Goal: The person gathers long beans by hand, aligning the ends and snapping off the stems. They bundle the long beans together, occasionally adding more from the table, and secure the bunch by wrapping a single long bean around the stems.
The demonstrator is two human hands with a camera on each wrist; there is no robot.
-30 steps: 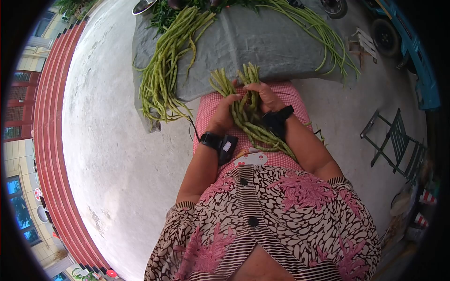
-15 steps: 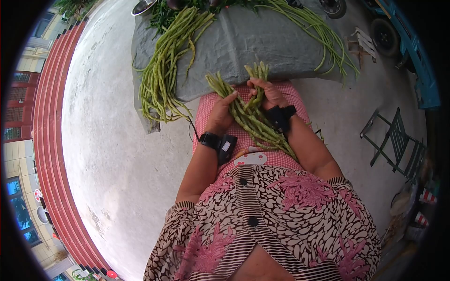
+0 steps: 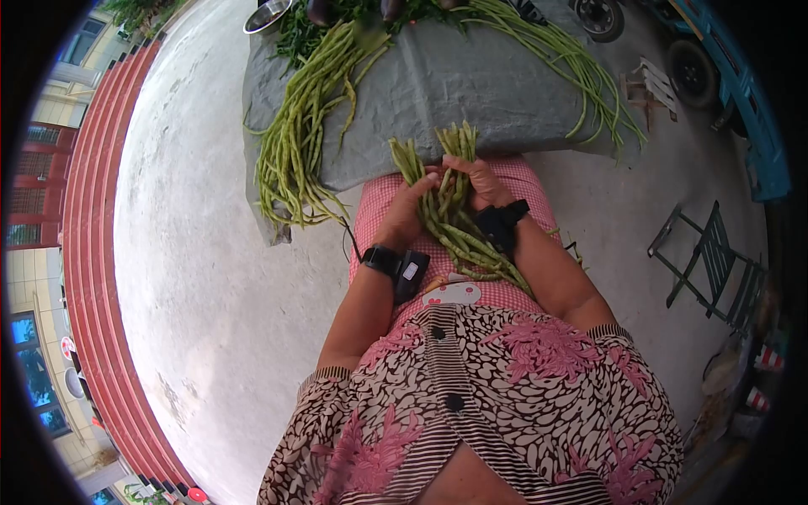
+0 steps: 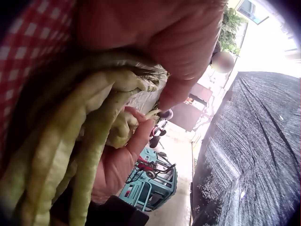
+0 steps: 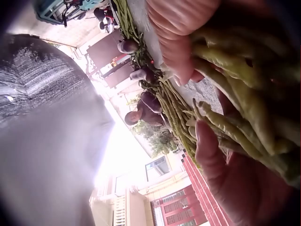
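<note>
In the head view a bunch of long green beans [image 3: 471, 244] lies over the lap, its ends pointing up at the table. My left hand [image 3: 404, 212] grips one part of the bunch, thumb across the stalks. Close beside it, my right hand [image 3: 486, 181] holds the other part, with bean ends [image 3: 457, 139] standing above its thumb. The left wrist view shows thick pods [image 4: 56, 155] under the left hand, and the right thumb [image 4: 141, 136] near the left one. Pods [image 5: 254, 103] fill the right hand in the right wrist view. The fingers behind the beans are mostly hidden.
A grey-covered table [image 3: 471, 93] stands ahead. A large pile of long beans [image 3: 303, 126] hangs over its left edge, thinner green stalks [image 3: 581, 67] over its right. Eggplants [image 3: 391, 8] and a metal bowl [image 3: 268, 15] sit at the back. A folding stool [image 3: 711, 261] stands right.
The hands spread apart with the two parts of the bunch, then came closer together again. Both still hold beans. The head view has tilted slightly, so the table appears lower.
</note>
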